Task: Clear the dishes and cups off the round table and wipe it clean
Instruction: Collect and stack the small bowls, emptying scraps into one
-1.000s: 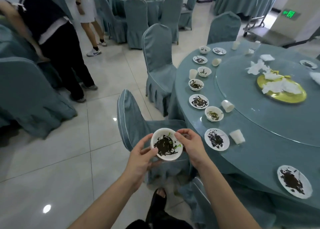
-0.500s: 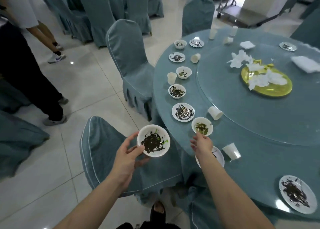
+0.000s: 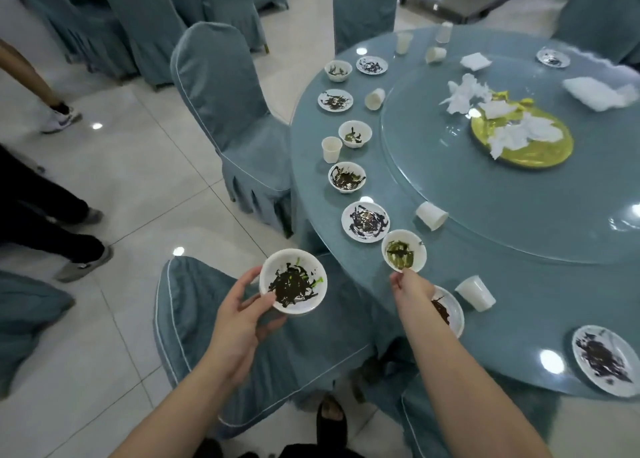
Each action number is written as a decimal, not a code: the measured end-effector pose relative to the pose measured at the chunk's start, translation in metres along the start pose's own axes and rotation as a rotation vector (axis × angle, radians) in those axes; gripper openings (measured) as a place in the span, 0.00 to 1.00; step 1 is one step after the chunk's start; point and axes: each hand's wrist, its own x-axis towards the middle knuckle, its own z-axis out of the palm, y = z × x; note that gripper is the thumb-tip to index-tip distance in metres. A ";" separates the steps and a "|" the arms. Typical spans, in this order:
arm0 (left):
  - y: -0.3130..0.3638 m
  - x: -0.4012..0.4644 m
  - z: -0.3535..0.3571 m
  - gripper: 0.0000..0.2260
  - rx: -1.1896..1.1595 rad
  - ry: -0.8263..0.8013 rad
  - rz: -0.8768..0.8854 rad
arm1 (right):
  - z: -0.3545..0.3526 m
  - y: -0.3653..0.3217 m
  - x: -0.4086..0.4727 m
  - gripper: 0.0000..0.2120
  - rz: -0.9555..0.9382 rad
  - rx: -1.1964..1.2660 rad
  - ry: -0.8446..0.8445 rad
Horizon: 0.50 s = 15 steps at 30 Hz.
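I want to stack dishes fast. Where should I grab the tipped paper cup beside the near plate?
Grip the tipped paper cup around its side wall, from above. It lies on its side, so its rim faces sideways.

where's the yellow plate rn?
Head view, upper right: the yellow plate sits on the glass turntable, with crumpled napkins lying on it.
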 end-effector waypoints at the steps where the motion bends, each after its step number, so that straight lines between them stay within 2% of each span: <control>1: 0.003 0.005 -0.004 0.19 0.002 -0.018 -0.001 | 0.000 0.005 -0.011 0.10 -0.012 0.017 -0.008; 4: 0.014 0.022 -0.015 0.19 0.015 -0.072 -0.011 | 0.003 0.021 -0.047 0.07 -0.064 0.040 -0.040; 10: 0.050 0.043 -0.070 0.19 0.056 -0.231 -0.046 | 0.015 0.066 -0.170 0.06 -0.257 0.073 -0.237; 15: 0.087 0.042 -0.140 0.20 0.118 -0.348 -0.051 | 0.045 0.125 -0.269 0.11 -0.365 -0.113 -0.448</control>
